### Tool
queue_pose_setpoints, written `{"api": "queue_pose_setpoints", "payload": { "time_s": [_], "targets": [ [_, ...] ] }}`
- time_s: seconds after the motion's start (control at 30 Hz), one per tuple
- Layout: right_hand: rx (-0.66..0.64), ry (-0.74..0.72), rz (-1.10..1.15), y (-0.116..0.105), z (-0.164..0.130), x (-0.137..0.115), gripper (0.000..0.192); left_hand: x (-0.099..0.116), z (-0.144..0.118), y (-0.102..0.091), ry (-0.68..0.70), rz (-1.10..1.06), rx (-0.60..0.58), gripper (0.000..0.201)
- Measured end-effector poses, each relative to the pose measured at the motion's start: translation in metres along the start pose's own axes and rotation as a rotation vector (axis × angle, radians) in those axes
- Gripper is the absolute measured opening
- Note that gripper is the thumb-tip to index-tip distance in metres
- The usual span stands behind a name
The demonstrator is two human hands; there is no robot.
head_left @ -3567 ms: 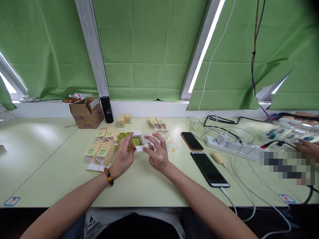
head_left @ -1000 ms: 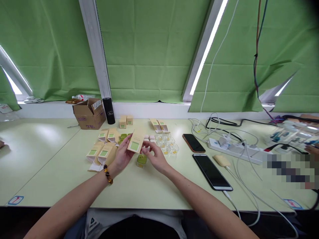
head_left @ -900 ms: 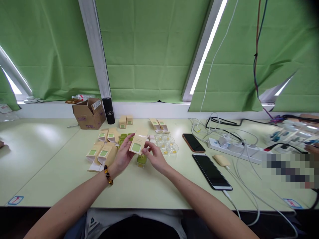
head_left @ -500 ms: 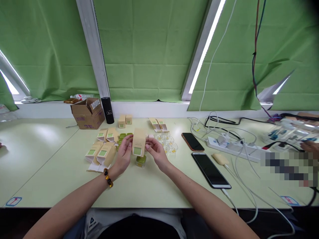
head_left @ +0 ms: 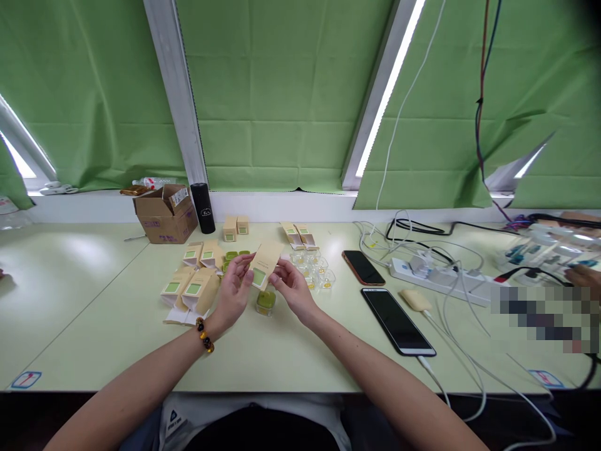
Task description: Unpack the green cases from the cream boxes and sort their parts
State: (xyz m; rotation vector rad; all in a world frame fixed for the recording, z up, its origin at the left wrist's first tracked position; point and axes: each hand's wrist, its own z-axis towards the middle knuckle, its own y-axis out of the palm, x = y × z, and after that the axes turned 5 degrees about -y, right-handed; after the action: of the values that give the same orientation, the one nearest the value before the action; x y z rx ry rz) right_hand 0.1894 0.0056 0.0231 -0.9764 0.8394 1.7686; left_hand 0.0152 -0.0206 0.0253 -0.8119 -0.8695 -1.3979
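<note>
A flat tan carton (head_left: 264,266) with a green square on its face is pinched between the left hand (head_left: 233,293) and the right hand (head_left: 293,289), tilted above the counter (head_left: 291,351), and a small green jar (head_left: 265,302) stands on the counter just below it, between the two wrists. To the left lie four more tan cartons (head_left: 190,285) in a cluster, two small boxes stand further back, two folded cartons lie beyond the clear cups (head_left: 315,274), and two phones (head_left: 394,319) lie to the right beside one power strip (head_left: 439,279). The counter is pale green, set under windows covered by green blinds (head_left: 277,94), with one cardboard box (head_left: 164,214) and one black cylinder (head_left: 203,207) at the sill.
</note>
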Motion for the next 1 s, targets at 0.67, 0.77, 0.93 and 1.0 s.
{"api": "queue_pose_setpoints", "payload": {
  "time_s": [0.67, 0.77, 0.93, 1.0],
  "targets": [
    [0.029, 0.014, 0.131, -0.0039, 0.0020, 0.0039, 0.053, -0.0038, -0.0038, -0.0054, 0.127, 0.129, -0.140, 0.051],
    [0.039, 0.000, 0.117, -0.0042, 0.0024, 0.0046, 0.054, -0.0056, -0.0030, -0.0046, 0.133, 0.106, -0.146, 0.050],
    [0.057, 0.001, 0.105, -0.0044, 0.0030, 0.0086, 0.056, -0.0077, -0.0036, -0.0034, 0.129, 0.079, -0.130, 0.050],
    [0.054, 0.004, 0.095, -0.0042, 0.0028, 0.0092, 0.055, -0.0080, -0.0042, -0.0033, 0.116, 0.074, -0.120, 0.049]
  ]
}}
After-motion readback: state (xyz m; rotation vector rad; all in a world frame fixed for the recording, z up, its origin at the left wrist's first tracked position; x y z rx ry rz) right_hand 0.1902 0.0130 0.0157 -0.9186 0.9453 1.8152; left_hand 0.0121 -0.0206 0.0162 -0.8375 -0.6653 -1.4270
